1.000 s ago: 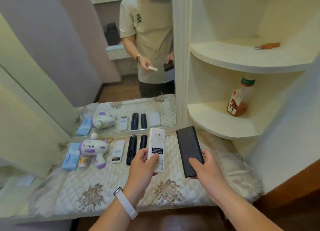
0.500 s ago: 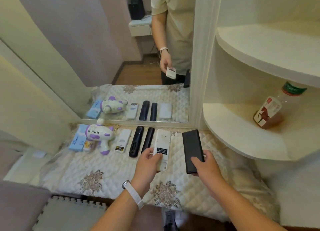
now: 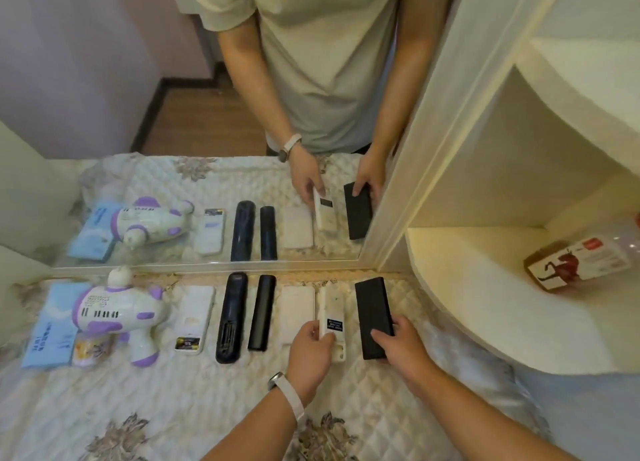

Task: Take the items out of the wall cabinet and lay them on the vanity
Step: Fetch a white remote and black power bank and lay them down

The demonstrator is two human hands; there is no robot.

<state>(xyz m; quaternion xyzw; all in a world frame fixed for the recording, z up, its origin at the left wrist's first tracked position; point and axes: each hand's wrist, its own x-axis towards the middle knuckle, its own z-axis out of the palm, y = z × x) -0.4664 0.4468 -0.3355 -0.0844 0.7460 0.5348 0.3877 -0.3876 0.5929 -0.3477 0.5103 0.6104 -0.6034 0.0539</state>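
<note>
Desk (image 3: 145, 412), rear edge: row of toy (image 3: 114, 313), remotes (image 3: 231, 317), slab (image 3: 373, 317) rightmost.
Shelf (image 3: 485, 308), right: bottle (image 3: 585, 265).

A white remote (image 3: 331, 318) with a dark label is lying beside a matte black slab (image 3: 374, 317). Left of the remote, a white-and-purple toy (image 3: 117, 313) is resting on the cream quilted cover (image 3: 166, 408) with grey-brown floral motifs.

The bottle (image 3: 585, 265) on the lower shelf (image 3: 485, 308) is cut off at the right edge; its label print blurs. The left hand (image 3: 310, 358) hides the white remote's (image 3: 331, 317) lower corner.
</note>
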